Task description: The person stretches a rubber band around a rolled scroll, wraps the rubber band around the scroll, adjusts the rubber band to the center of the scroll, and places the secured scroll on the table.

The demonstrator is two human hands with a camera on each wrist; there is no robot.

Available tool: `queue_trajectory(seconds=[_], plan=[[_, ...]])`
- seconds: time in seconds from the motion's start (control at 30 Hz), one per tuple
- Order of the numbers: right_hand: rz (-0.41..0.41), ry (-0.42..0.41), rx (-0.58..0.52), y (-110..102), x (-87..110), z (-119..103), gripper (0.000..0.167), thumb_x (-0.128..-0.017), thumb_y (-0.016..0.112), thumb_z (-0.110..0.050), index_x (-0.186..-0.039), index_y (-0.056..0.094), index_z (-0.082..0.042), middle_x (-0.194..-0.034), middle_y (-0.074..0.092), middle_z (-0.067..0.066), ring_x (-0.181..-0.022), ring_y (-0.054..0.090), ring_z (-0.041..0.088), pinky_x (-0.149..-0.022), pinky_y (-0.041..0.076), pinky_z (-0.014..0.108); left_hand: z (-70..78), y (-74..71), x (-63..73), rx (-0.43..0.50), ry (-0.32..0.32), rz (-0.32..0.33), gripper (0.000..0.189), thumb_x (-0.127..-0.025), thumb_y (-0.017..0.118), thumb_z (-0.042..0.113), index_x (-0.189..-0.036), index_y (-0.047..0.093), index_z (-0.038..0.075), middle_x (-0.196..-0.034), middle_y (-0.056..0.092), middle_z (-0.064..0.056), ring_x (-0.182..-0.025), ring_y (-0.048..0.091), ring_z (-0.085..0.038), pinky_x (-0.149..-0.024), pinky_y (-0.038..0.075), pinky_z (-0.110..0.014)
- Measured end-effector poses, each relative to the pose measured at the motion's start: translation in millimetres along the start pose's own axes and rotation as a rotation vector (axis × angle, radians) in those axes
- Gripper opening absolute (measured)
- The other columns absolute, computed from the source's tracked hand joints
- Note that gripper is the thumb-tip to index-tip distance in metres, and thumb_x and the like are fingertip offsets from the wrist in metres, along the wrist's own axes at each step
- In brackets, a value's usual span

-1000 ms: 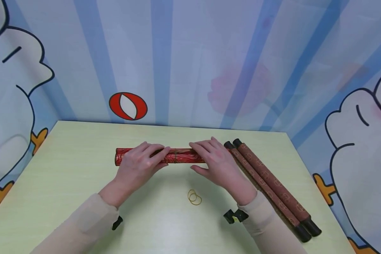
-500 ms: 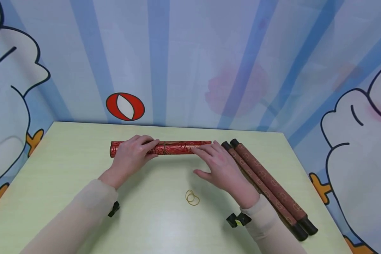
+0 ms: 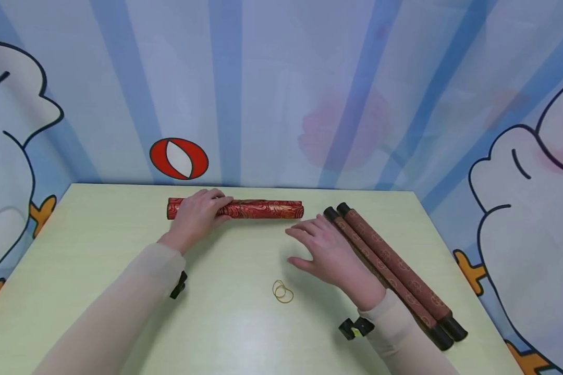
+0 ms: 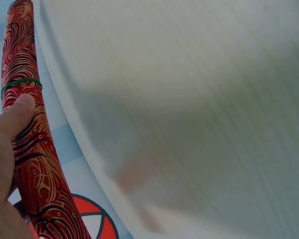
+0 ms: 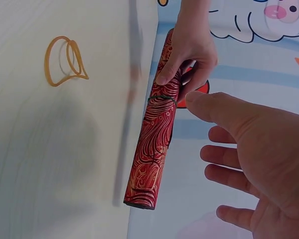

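A red scroll with gold and black swirls lies level across the far part of the table, in the grip of my left hand. My left thumb presses its near side in the left wrist view, just beside a thin green band that circles the roll. My right hand hovers apart from the scroll, fingers spread and holding nothing. Below it on the table lie several thin yellow rubber bands, loosely overlapping.
Two brown patterned scrolls with black end knobs lie side by side, slanting along the right of the pale table. A blue striped cloth backdrop with cartoon prints rises behind the table's far edge.
My right hand has let go of the red scroll and drawn back a little. My left hand has moved the scroll farther away, toward the table's back edge.
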State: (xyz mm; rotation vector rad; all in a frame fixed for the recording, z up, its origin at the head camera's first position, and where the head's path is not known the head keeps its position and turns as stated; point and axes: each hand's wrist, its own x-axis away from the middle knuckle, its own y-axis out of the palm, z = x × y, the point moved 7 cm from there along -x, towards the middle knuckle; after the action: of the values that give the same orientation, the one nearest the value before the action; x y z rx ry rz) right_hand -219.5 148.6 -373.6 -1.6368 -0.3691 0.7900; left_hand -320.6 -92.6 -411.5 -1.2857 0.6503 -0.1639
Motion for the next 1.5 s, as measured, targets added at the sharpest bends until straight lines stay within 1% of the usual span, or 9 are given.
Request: queue_trajectory(seconds=[0.17,0.4,0.53,0.67,0.87,1.07,1.13,1.23,1.5], plan=[[-0.023,0.014,-0.013,3,4.6,3,0.056,-0.09,0.088,-0.035,-0.134,0.071,-0.006,-0.127,0.072,0.012,-0.125,0.065,0.033,-0.125,0.036,0.057,-9.8,8.8,-8.6,0.048,-0.036,-0.044,0.05,-0.089,0.09,0.022,-0.135,0.075,0.009,-0.127,0.073,-0.018,-0.114,0.069,-0.037,-0.096,0.061,-0.052],[-0.026,0.002,-0.027,7,8.9,4,0.054,-0.089,0.089,-0.035,-0.132,0.073,-0.007,-0.125,0.073,0.011,-0.124,0.066,0.033,-0.124,0.037,0.058,-23.3,22.8,-15.5,0.115,-0.109,-0.114,0.05,-0.093,0.086,0.02,-0.139,0.071,0.007,-0.13,0.069,-0.019,-0.118,0.067,-0.039,-0.102,0.057,-0.055],[-0.033,-0.001,-0.021,10,9.6,4,0.054,-0.089,0.089,-0.035,-0.132,0.072,-0.006,-0.125,0.073,0.011,-0.123,0.066,0.032,-0.124,0.037,0.058,-27.6,31.9,-20.0,0.096,-0.145,-0.179,0.051,-0.096,0.083,0.021,-0.142,0.069,0.007,-0.134,0.067,-0.02,-0.121,0.066,-0.04,-0.104,0.056,-0.056],[-0.039,-0.003,-0.007,11,9.9,4,0.055,-0.09,0.088,-0.035,-0.132,0.072,-0.005,-0.125,0.073,0.01,-0.123,0.067,0.031,-0.123,0.038,0.058,-27.6,39.4,-24.6,0.071,-0.183,-0.238,0.052,-0.098,0.081,0.021,-0.146,0.066,0.005,-0.139,0.065,-0.021,-0.125,0.065,-0.042,-0.107,0.053,-0.059],[-0.046,-0.001,-0.005,12,11.8,3,0.054,-0.09,0.088,-0.035,-0.131,0.073,-0.005,-0.123,0.074,0.01,-0.122,0.067,0.031,-0.122,0.039,0.058,-24.2,47.4,-27.9,0.026,-0.203,-0.3,0.053,-0.103,0.073,0.021,-0.152,0.06,0.005,-0.146,0.063,-0.022,-0.135,0.059,-0.044,-0.118,0.042,-0.064],[-0.051,0.003,-0.011,14,13.3,3,0.052,-0.09,0.088,-0.035,-0.131,0.073,-0.006,-0.123,0.074,0.01,-0.121,0.067,0.03,-0.121,0.041,0.058,-22.2,50.6,-26.3,0.015,-0.235,-0.372,0.055,-0.109,0.064,0.023,-0.159,0.051,0.008,-0.157,0.054,-0.022,-0.149,0.044,-0.045,-0.125,0.025,-0.071],[-0.055,0.004,-0.014,14,13.6,3,0.052,-0.09,0.088,-0.035,-0.131,0.073,-0.006,-0.123,0.074,0.01,-0.121,0.067,0.03,-0.121,0.041,0.058,-22.6,50.5,-26.0,0.019,-0.243,-0.377,0.055,-0.109,0.063,0.023,-0.161,0.049,0.009,-0.159,0.052,-0.022,-0.151,0.041,-0.045,-0.126,0.021,-0.072],[-0.055,0.003,-0.012,14,13.6,2,0.052,-0.09,0.088,-0.035,-0.131,0.073,-0.006,-0.123,0.074,0.009,-0.121,0.068,0.03,-0.121,0.041,0.057,-23.9,49.8,-26.1,0.018,-0.244,-0.365,0.057,-0.109,0.064,0.022,-0.162,0.047,0.01,-0.161,0.05,-0.021,-0.153,0.039,-0.044,-0.126,0.018,-0.072],[-0.068,-0.001,0.014,15,12.9,1,0.051,-0.091,0.087,-0.038,-0.13,0.073,-0.008,-0.123,0.074,0.008,-0.12,0.068,0.028,-0.121,0.042,0.055,-28.5,50.9,-27.3,-0.001,-0.223,-0.324,0.063,-0.106,0.068,0.018,-0.164,0.044,0.012,-0.163,0.046,-0.023,-0.153,0.038,-0.045,-0.125,0.021,-0.073]])
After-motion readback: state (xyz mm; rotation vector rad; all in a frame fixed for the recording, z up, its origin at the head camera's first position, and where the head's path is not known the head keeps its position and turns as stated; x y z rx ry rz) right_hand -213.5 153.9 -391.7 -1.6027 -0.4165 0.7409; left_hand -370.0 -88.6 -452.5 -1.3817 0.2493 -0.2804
